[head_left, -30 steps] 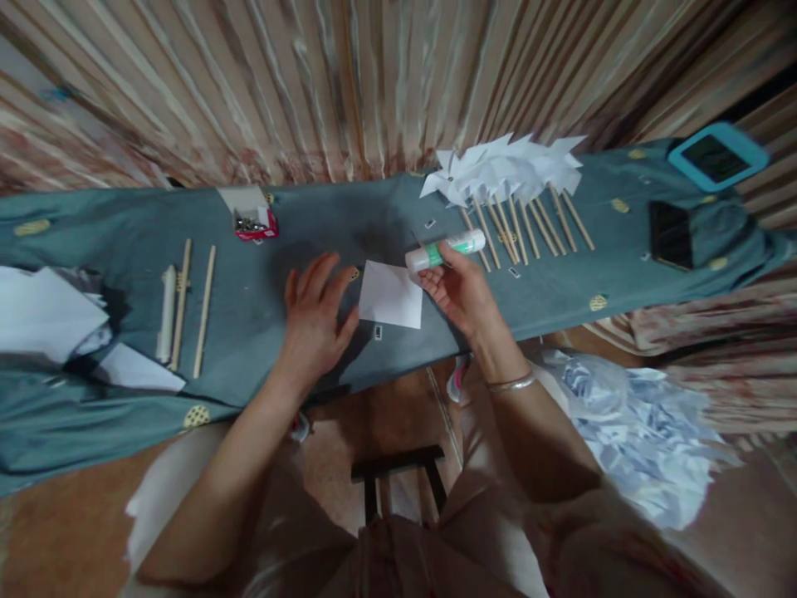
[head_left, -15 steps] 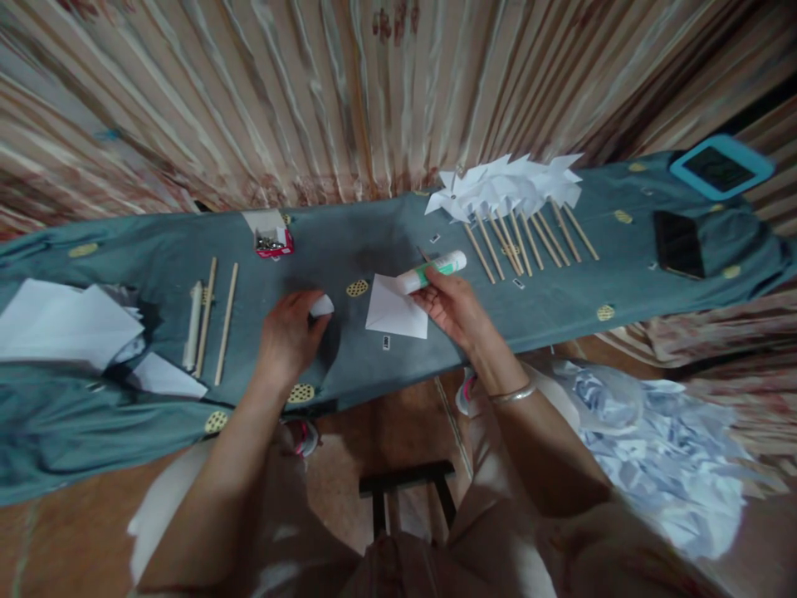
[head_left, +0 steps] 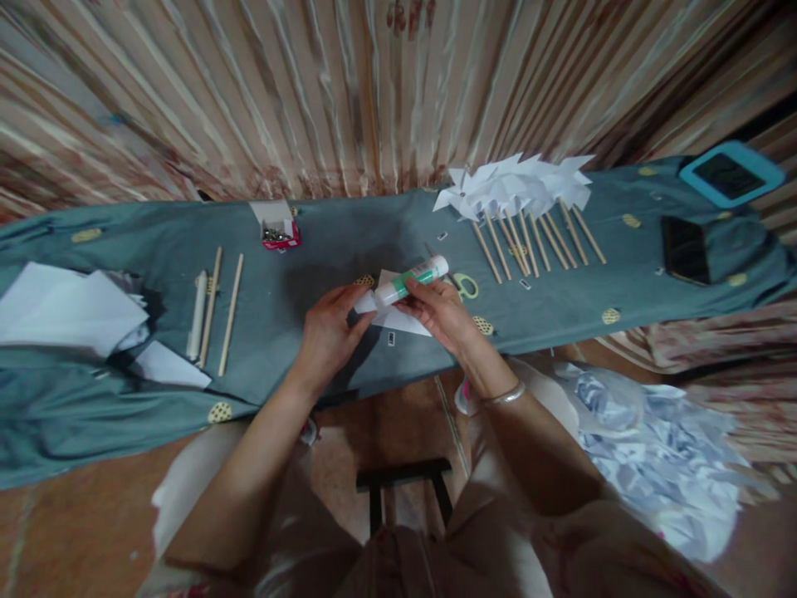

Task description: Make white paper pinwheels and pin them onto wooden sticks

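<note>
My right hand (head_left: pixel 436 311) is closed around a white and green glue stick (head_left: pixel 414 280), tilted up to the right. My left hand (head_left: pixel 330 332) pinches a small white piece that looks like the glue stick's cap (head_left: pixel 366 303), close against the stick's left end; whether they touch, I cannot tell. Beneath the hands a folded white paper square (head_left: pixel 404 322) lies on the cloth, partly covered. Scissors with a light green handle (head_left: pixel 466 287) rest just beyond my right hand, their blades mostly hidden.
Paper pinwheels (head_left: pixel 516 187) on wooden sticks lie at the back right. A red box of metal pins (head_left: pixel 280 237) stands back left. Further left are loose sticks (head_left: pixel 232 316), a white tube (head_left: pixel 198 316) and white paper (head_left: pixel 68 307). A phone (head_left: pixel 685 249) lies right.
My left hand has moved right, bringing the white cap up to the glue stick. The glue stick has shifted slightly left in my right hand, and the green scissor handle has come into view.
</note>
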Demonstrator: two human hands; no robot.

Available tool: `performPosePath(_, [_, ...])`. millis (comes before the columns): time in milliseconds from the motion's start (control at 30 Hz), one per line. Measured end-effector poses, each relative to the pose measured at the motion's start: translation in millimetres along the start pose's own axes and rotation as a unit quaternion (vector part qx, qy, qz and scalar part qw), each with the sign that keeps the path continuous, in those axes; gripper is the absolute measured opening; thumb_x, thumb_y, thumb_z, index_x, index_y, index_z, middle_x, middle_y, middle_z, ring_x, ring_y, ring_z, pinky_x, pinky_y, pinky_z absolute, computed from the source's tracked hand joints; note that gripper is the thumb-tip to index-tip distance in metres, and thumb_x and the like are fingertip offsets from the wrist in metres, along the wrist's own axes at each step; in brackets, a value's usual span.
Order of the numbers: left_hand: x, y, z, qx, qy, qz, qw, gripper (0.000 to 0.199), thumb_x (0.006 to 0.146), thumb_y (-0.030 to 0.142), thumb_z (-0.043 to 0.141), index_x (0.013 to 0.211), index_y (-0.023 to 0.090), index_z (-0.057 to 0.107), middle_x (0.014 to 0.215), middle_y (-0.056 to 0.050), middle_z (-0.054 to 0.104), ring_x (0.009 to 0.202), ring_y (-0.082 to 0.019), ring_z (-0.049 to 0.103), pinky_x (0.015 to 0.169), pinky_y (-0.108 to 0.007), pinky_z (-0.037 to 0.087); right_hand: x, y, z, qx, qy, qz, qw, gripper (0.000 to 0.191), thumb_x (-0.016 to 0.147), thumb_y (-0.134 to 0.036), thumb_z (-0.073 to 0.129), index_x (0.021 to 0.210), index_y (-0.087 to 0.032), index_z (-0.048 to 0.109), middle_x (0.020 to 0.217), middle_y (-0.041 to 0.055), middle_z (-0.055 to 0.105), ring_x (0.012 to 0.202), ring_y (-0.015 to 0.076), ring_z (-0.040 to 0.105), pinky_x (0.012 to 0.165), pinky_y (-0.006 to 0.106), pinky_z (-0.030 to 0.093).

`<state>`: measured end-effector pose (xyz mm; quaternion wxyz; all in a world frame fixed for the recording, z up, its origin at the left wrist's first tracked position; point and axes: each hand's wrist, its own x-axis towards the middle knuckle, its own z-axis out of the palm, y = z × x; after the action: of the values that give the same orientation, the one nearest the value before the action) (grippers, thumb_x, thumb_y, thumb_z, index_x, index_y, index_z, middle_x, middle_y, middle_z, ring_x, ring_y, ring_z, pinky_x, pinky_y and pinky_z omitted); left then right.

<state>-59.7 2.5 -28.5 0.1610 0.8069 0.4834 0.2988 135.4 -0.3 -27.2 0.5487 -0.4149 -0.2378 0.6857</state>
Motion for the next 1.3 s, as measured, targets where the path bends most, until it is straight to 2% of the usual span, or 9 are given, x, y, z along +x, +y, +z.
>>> performPosePath(333, [0, 4, 1.2, 0.008, -0.012, -0.001, 1.0, 0.034, 0.091, 0.033, 0.063, 0.123, 0.021, 0.065, 0.12, -0.009, 0.072, 0.11, -0.023, 0.067, 0.098, -0.039, 0.054, 0, 1, -3, -0.046, 0.013, -0.004, 0.999, 0.04, 0.054, -0.045, 0.092, 0.075, -0.02, 0.07, 0.076, -0.0014, 0.074, 0.068, 0.0102, 0.067, 0.072, 0.023, 0.06])
performPosePath(667, [0, 7, 0.5, 0.01, -0.014, -0.004, 1.0, 0.033, 0.091, 0.035, 0.062, 0.121, 0.02, 0.066, 0.117, -0.009, 0.073, 0.106, -0.024, 0.068, 0.097, -0.04, 0.054, -1, 1, 2, -0.059, 0.02, -0.006, 0.998, 0.036, 0.055, -0.043, 0.091, 0.073, -0.019, 0.07, 0.072, -0.0019, 0.072, 0.065, 0.0096, 0.065, 0.069, 0.023, 0.059])
performPosePath(967, [-1, 7, 1.9, 0.025, -0.009, 0.01, 1.0, 0.035, 0.092, 0.036, 0.061, 0.12, 0.017, 0.066, 0.114, -0.011, 0.073, 0.104, -0.025, 0.068, 0.094, -0.04, 0.055, -4, 1, 11, -0.058, 0.023, -0.003, 0.998, 0.044, 0.043, -0.046, 0.094, 0.069, -0.018, 0.072, 0.07, -0.0041, 0.074, 0.061, 0.0063, 0.065, 0.064, 0.017, 0.058])
performPosePath(1133, [-1, 8, 3.5, 0.028, -0.007, 0.009, 1.0, 0.033, 0.092, 0.036, 0.06, 0.119, 0.019, 0.066, 0.114, -0.01, 0.073, 0.103, -0.026, 0.069, 0.094, -0.041, 0.055, -4, 4, 14, -0.073, 0.028, -0.009, 0.997, 0.046, 0.041, -0.05, 0.093, 0.068, -0.019, 0.071, 0.067, -0.0042, 0.073, 0.058, 0.0077, 0.064, 0.061, 0.021, 0.058])
performPosePath(1300, [-1, 9, 2.3, 0.027, -0.002, 0.011, 1.0, 0.032, 0.092, 0.036, 0.06, 0.118, 0.018, 0.067, 0.113, -0.011, 0.074, 0.102, -0.025, 0.069, 0.092, -0.04, 0.056, -2, 8, 9, -0.093, 0.02, -0.013, 0.995, 0.043, 0.047, -0.05, 0.092, 0.071, -0.021, 0.072, 0.07, -0.003, 0.073, 0.061, 0.0086, 0.064, 0.062, 0.022, 0.056])
